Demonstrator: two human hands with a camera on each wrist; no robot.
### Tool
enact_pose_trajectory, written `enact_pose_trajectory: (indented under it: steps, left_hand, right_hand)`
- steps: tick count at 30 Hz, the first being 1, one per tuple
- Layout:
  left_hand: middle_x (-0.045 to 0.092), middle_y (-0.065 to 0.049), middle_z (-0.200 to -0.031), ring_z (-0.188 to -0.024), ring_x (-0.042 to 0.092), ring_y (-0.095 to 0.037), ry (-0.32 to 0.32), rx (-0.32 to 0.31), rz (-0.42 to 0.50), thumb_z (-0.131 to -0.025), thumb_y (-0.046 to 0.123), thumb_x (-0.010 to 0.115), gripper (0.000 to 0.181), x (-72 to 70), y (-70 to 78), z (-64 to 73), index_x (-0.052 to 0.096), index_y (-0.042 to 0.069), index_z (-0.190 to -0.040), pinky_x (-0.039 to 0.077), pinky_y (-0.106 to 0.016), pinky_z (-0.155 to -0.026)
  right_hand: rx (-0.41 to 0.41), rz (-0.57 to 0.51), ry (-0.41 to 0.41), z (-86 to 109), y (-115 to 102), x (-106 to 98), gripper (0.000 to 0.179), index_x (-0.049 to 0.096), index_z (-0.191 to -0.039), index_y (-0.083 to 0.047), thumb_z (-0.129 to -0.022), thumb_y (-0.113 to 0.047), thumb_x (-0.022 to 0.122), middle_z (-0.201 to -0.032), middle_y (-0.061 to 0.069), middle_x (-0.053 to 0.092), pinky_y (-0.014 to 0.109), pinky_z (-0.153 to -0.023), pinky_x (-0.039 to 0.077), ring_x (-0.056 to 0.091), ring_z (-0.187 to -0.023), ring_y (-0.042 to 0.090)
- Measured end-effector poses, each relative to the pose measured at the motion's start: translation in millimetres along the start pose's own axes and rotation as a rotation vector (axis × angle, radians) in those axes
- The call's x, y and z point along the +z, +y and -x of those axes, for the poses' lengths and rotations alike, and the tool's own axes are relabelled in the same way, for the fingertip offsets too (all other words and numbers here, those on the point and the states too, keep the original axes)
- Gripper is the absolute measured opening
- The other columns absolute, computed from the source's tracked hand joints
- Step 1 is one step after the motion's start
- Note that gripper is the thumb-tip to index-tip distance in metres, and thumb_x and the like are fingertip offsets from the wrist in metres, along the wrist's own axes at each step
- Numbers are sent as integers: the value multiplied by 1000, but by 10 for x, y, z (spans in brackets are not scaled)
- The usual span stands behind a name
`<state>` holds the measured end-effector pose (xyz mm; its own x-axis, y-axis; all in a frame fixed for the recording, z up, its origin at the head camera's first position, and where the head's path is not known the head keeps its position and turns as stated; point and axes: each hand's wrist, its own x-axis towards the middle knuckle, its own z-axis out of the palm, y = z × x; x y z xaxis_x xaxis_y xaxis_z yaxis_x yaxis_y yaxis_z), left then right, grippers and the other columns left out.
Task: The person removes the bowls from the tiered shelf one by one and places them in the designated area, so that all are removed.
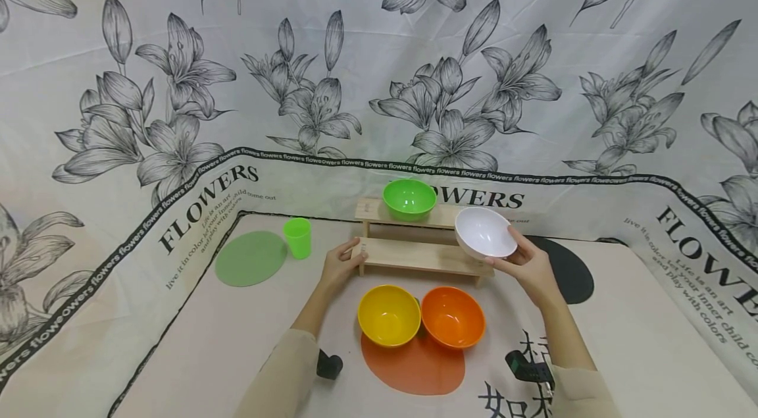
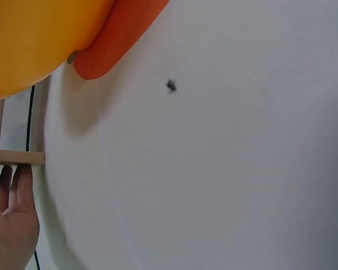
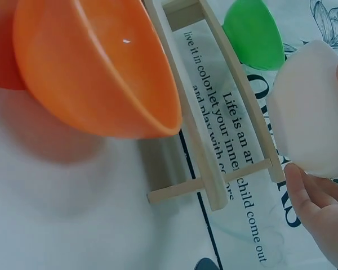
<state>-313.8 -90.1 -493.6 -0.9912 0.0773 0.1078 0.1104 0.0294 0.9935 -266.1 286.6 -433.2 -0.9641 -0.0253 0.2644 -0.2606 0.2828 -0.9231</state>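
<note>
A white bowl [image 1: 485, 232] is in my right hand [image 1: 530, 266], whose thumb and fingers grip its right side. The bowl is over the right end of a two-step wooden shelf [image 1: 414, 253]; in the right wrist view the white bowl [image 3: 310, 112] is seen from its outside. My left hand [image 1: 340, 266] holds the left end of the shelf's lower step. On the upper step sits a green bowl [image 1: 410, 199]. In front of the shelf, a yellow bowl [image 1: 389, 316] and an orange bowl [image 1: 453, 317] stand side by side.
An orange round mat [image 1: 414, 372] lies under the front bowls. Left of the shelf are a green cup [image 1: 298, 237] and a green mat [image 1: 251, 259]. A black mat [image 1: 562, 270] lies to the right. Flower-printed cloth [image 1: 320, 102] hangs behind the table.
</note>
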Motion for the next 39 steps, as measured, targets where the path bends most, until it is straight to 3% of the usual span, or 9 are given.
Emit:
enact_pose_trajectory:
  steps: [4, 6, 7, 13, 18, 25, 30, 35, 39]
  left_hand:
    - [50, -28, -131, -120, 51, -38, 16, -3, -13, -87, 13, 67, 53, 5, -80, -36, 48, -3, -134, 49, -40, -93]
    - [51, -26, -131, -120, 52, -37, 23, -10, -14, -87, 14, 67, 52, 5, -84, -38, 49, -2, -134, 49, -39, -93]
    - [51, -26, -130, -119, 52, -37, 25, -10, -16, -87, 14, 67, 52, 5, -87, -40, 50, -2, -134, 49, -38, -93]
    - [52, -27, -129, -118, 53, -37, 24, -15, -12, -87, 14, 68, 53, 3, -96, -52, 50, -2, -133, 50, -38, -91]
    - [50, -28, -130, -119, 52, -38, 15, -17, -3, -87, 11, 67, 52, -11, -56, -47, 49, -4, -133, 49, -39, -92]
    - [48, -32, -129, -119, 50, -43, -20, 0, 6, -88, 6, 64, 51, -13, 158, 65, 46, -11, -132, 50, -42, -92]
    - [51, -29, -129, -118, 52, -39, 12, -7, 0, -87, 9, 66, 51, -3, 22, 5, 48, -6, -133, 50, -39, -92]
    - [52, -25, -130, -118, 53, -36, 34, -16, -8, -86, 12, 68, 51, 15, -103, -61, 51, -1, -133, 50, -38, -92]
    - [51, -26, -130, -119, 53, -36, 30, -16, -6, -87, 13, 68, 52, 14, -108, -57, 50, -1, -133, 51, -37, -91]
  right_hand:
    - [-53, 4, 21, -124, 752, -166, 91, 26, -149, -29, -76, -19, 80, -153, 5, 30, 17, -85, 50, 49, -125, 16]
    - [-59, -42, 7, -64, 799, -184, 91, 26, -149, -26, -76, -19, 80, -153, 6, 29, 19, -89, 49, 47, -127, 17]
    - [-46, -4, 32, -65, 910, -200, 90, 27, -149, -28, -76, -19, 80, -152, 5, 31, 18, -87, 49, 49, -125, 14]
    - [-31, 66, 80, 111, 985, -214, 90, 29, -148, -30, -75, -18, 80, -151, 5, 32, 16, -82, 51, 49, -124, 23]
    - [-22, 66, 72, 274, 929, -231, 89, 28, -148, -31, -76, -22, 80, -152, 6, 32, 15, -83, 49, 50, -124, 18]
    - [0, 56, 60, 477, 833, -280, 92, 25, -150, -21, -76, -16, 80, -152, 17, 26, 12, -83, 49, 50, -116, -1]
    - [44, 90, 55, 605, 713, -295, 92, 23, -151, -20, -77, -19, 78, -152, 20, 25, 13, -82, 50, 52, -112, -1]
    - [79, 98, 37, 763, 539, -288, 90, 22, -151, -17, -79, -15, 76, -153, 20, 23, 13, -80, 51, 50, -103, -11]
    - [123, 126, 24, 875, 285, -260, 88, 20, -150, -5, -81, -13, 75, -151, 28, 21, 10, -80, 49, 55, -110, -2]
